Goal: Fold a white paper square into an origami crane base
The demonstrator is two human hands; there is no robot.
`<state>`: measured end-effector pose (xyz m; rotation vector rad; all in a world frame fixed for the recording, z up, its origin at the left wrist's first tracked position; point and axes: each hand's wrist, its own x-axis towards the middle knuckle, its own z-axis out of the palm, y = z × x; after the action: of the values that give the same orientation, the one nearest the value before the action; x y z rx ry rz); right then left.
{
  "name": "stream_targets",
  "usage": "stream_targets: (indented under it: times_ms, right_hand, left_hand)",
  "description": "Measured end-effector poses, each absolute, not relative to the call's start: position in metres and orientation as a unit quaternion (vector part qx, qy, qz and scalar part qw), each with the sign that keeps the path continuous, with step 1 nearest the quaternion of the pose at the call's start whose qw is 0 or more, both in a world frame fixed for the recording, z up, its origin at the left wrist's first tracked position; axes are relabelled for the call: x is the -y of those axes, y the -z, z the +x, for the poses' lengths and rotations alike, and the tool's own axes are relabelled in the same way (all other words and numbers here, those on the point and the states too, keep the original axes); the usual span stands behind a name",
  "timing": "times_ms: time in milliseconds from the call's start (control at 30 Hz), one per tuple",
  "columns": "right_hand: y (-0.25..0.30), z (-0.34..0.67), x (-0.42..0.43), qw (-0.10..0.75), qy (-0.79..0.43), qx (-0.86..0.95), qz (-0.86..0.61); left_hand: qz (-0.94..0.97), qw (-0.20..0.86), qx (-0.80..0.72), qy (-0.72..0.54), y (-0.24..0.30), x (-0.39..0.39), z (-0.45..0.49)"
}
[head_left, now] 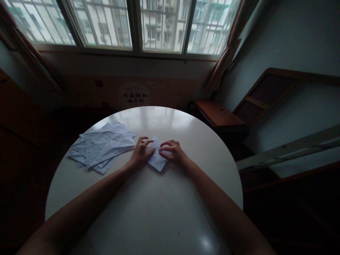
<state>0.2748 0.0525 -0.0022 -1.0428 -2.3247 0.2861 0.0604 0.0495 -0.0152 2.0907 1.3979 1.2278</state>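
A small piece of folded white paper (158, 163) lies on the round white table (148, 209), its pointed ends facing away from me and toward me. My left hand (142, 151) grips its left side with curled fingers and the thumb pressed on the sheet. On the opposite side my right hand (174, 151) does the same, thumb and fingertips near the middle of the paper. Fingers cover parts of both side edges. Left of my left hand rests a loose pile of creased white sheets (106, 145), overlapping at different angles.
A wooden bench (217, 113) stands beyond the table's right edge, near a leaning wooden frame (265, 95). Behind the table is a long cardboard panel (170, 90) with printed characters, under a barred window (162, 26). Curtains (221, 65) hang at its sides.
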Motion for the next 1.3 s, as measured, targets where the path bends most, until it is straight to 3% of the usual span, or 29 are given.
stream_targets:
  times_ms: [133,333,600,1300]
  right_hand:
    - [0.003,0.274,-0.052,0.262,-0.091,0.851,-0.446]
    - [0.005,0.276,-0.052,0.255,-0.057,0.798,-0.542]
    - [0.006,0.28,-0.058,0.303,-0.074,0.793,-0.524]
    - [0.009,0.28,-0.058,0.281,-0.072,0.801,-0.523]
  left_hand:
    - [0.777,0.082,-0.468,-0.412,0.012,-0.044,0.06]
    - [0.882,0.059,-0.386,-0.262,0.005,-0.035,0.066]
    - [0.9,0.05,-0.38,-0.207,0.0,-0.032,0.066]
    - [0.91,0.066,-0.337,-0.233,0.0,-0.032,0.065]
